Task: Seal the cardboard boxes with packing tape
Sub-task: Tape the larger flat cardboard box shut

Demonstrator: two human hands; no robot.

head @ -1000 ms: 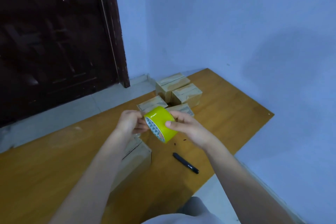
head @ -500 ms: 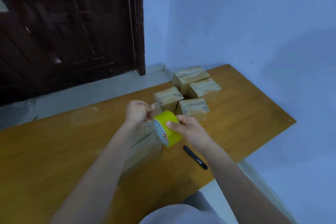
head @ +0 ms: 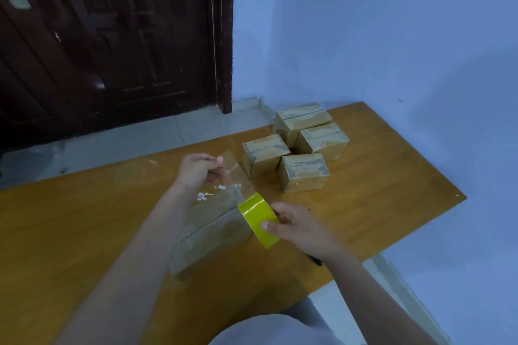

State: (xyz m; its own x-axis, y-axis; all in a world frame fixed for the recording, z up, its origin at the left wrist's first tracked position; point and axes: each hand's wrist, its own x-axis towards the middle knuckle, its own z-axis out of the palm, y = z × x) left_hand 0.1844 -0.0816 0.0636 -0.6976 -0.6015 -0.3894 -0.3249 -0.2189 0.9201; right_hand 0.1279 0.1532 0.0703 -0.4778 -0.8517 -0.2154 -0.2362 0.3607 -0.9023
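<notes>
Left hand [head: 200,169] grip pinches clear tape strip [head: 234,173]; right hand [head: 297,228] grip clasps yellow roll [head: 258,218] over a closed box [head: 213,232]; contents hidden.

Four boxes [head: 297,145] clustered at table's [head: 392,190] far right, nearest box [head: 213,230] centre, pen [head: 316,260] right of it, door [head: 106,36] behind

Bare forearms, no sleeves, pale grey garment [head: 269,329]

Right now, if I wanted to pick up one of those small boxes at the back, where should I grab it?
Take the nearest small cardboard box from above, fingers on its left and right side walls. Its near and right sides face bare table; other boxes crowd its far side.
</notes>
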